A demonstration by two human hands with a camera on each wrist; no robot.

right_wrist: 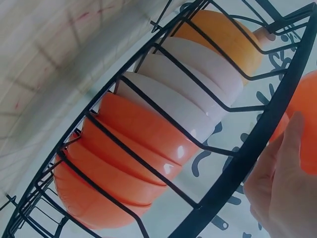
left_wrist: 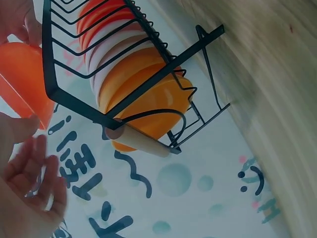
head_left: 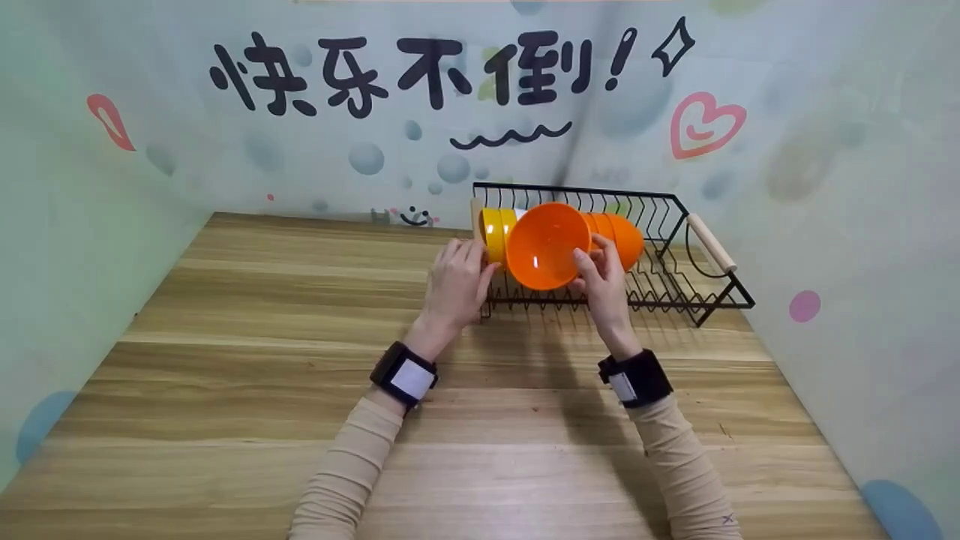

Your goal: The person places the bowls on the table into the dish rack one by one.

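Observation:
An orange bowl is held up in front of the dish rack, its hollow side facing the head camera. My right hand pinches its right rim, thumb on the inside; the right wrist view shows these fingers against the bowl. On the bowl's other side is my left hand, near the rack's left end. In the left wrist view its thumb overlaps the bowl's edge, while its other fingers are loosely bent and apart from the bowl.
Inside the black wire rack, yellow bowls, white bowls and orange bowls stand on edge in a nested row. A wooden handle is at the rack's right end. Behind the wooden table hangs a printed backdrop.

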